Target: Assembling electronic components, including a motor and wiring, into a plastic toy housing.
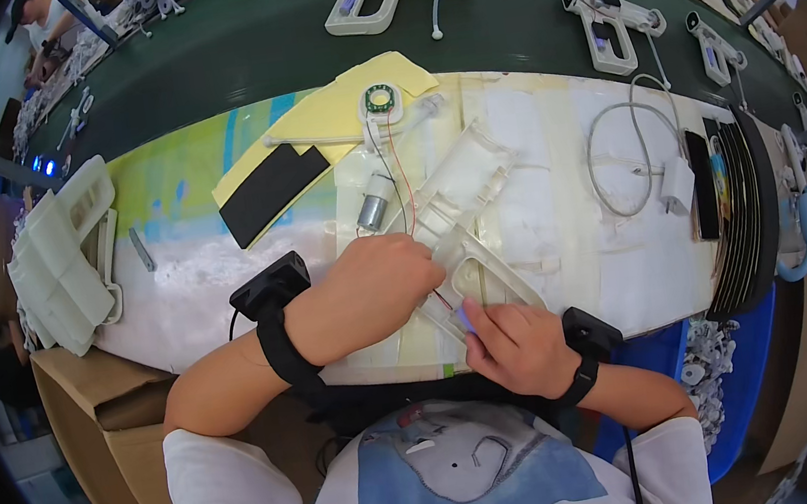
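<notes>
In front of me lies a white plastic housing half (512,274) with a looped handle, tilted across the table. My left hand (377,280) is curled closed over its left side, and whatever its fingertips grip is hidden. Thin red wire shows between the two hands. The fingers of my right hand (526,343) pinch a small purple piece (464,320) at the handle's near end. Just beyond my left hand sits a silver motor (373,212), its wires running up to a round green circuit ring (378,100). A translucent shell part (474,168) rests behind the housing.
Yellow sheet (344,93) and black foam pieces (275,192) lie at the back left. White shells (62,264) are stacked far left. A coiled grey cable (594,163) and black strips (736,211) lie right. Partly built units (375,16) stand on the green belt (237,41).
</notes>
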`<state>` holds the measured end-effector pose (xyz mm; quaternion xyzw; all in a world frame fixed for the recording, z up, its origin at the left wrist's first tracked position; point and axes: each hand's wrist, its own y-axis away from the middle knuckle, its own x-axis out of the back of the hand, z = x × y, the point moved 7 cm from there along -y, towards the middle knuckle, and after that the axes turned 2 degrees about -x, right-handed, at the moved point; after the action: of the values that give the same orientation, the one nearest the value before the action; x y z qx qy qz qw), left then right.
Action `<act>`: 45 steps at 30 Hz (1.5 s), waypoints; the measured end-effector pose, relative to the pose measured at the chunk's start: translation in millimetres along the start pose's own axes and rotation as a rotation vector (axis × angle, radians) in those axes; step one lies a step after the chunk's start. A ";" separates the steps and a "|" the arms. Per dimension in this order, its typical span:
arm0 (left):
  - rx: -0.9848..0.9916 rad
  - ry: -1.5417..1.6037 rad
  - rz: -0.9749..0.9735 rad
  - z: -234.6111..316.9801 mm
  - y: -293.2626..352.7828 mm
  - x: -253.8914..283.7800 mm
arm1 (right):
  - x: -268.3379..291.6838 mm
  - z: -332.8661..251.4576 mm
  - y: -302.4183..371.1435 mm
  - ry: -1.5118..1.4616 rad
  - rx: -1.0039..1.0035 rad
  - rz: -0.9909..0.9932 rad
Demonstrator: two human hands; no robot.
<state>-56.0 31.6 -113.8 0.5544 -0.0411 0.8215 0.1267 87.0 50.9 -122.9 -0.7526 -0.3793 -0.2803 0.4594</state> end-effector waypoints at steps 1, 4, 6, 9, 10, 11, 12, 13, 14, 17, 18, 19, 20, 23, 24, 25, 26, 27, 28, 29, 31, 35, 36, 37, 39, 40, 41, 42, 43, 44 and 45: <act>0.012 0.014 -0.006 -0.3 -0.9 0.5 | 0.3 -1.2 0.7 -0.009 0.038 0.001; 0.035 0.039 -0.005 -3.1 -2.3 -1.8 | 0.2 1.1 -0.7 -0.055 0.081 0.007; 0.042 0.051 0.000 -4.8 -4.2 -2.9 | -0.1 4.4 -1.8 -0.072 0.072 -0.015; 0.090 0.066 -0.040 -8.4 -10.6 -3.6 | -1.3 5.3 -5.1 -0.072 0.057 -0.051; 0.088 0.026 -0.049 -8.1 -11.9 -4.1 | -2.2 4.1 -6.5 -0.059 0.055 -0.066; 0.087 -0.015 -0.057 -7.7 -13.6 -4.1 | -0.9 2.5 -10.3 -0.059 0.053 -0.070; 0.086 -0.011 -0.055 -6.3 -16.0 -0.4 | -2.4 -0.7 -15.4 -0.039 0.070 -0.123; 0.073 -0.025 -0.057 -2.4 -18.7 5.0 | -4.4 -3.4 -18.0 -0.016 0.088 -0.175; 0.060 -0.041 -0.056 1.3 -20.3 8.4 | -4.9 -3.8 -19.1 -0.012 0.089 -0.177; 0.035 -0.069 -0.035 6.0 -21.7 11.3 | -7.3 -4.4 -22.0 0.012 0.098 -0.206; 0.032 -0.078 -0.024 4.4 -19.1 8.9 | -8.0 -4.1 -21.1 -0.014 0.087 -0.265; -0.003 -0.091 -0.006 2.7 -15.8 3.2 | -8.6 -2.6 -20.6 -0.039 0.079 -0.320; -0.027 -0.110 0.013 -0.3 -9.8 2.7 | -3.3 -4.7 -25.5 -0.032 0.101 -0.308; 0.015 -0.196 -0.100 -14.9 17.5 8.9 | 21.8 -8.6 -46.7 -0.251 0.031 -0.414; 0.078 -0.208 -0.110 -22.8 29.1 8.9 | 36.2 -3.5 -62.2 -0.209 0.034 -0.315; 0.130 -0.165 -0.106 -21.7 43.2 15.5 | 41.7 4.9 -77.9 -0.180 0.048 -0.244; 0.154 -0.117 -0.100 -21.1 48.9 18.1 | 45.5 17.1 -95.4 -0.131 0.040 -0.172; 0.156 -0.132 -0.104 -12.0 55.2 11.5 | 39.5 27.7 -115.7 -0.080 0.010 -0.163; 0.196 -0.102 0.165 -2.1 60.1 17.7 | 30.6 38.7 -138.3 -0.024 -0.021 -0.149; 0.238 -0.071 0.435 4.3 69.5 23.0 | 10.6 50.2 -162.4 0.022 -0.038 -0.144; 0.317 -0.119 0.441 10.7 61.3 9.3 | -30.2 77.7 -206.1 0.089 -0.001 0.000; 0.436 -0.181 0.441 -11.6 53.6 -10.0 | -106.8 133.8 -235.4 0.114 -0.070 -0.185; 0.436 -0.204 0.428 -15.6 56.1 -10.9 | -105.8 138.8 -237.3 0.112 -0.061 -0.190; 0.453 -0.197 0.430 -21.6 63.1 -7.6 | -90.9 134.6 -237.3 0.032 -0.025 -0.157; 0.450 -0.181 0.438 -34.6 75.9 3.7 | -49.7 119.0 -233.5 -0.040 -0.003 -0.040; 0.465 -0.171 0.436 -38.7 81.5 3.1 | -24.4 106.4 -223.6 -0.029 -0.020 0.044; 0.460 -0.151 0.469 -40.6 85.5 5.9 | -1.7 94.7 -212.4 0.016 0.013 0.105; 0.448 -0.129 0.502 -42.0 86.8 7.9 | 17.7 85.6 -198.2 0.068 0.041 0.167; 0.452 -0.121 0.497 -42.0 86.9 7.4 | 23.3 83.0 -183.7 0.028 -0.018 0.121; 0.448 -0.111 0.491 -40.7 84.8 6.8 | 27.4 82.7 -166.4 -0.002 -0.083 0.077; 0.447 -0.104 0.482 -40.5 83.5 5.1 | 24.8 84.5 -149.8 -0.026 -0.133 0.034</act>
<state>-115.5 -39.6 -118.5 0.5840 0.0037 0.7871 -0.1984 -17.1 178.6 -67.6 -0.7914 -0.3532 -0.2872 0.4080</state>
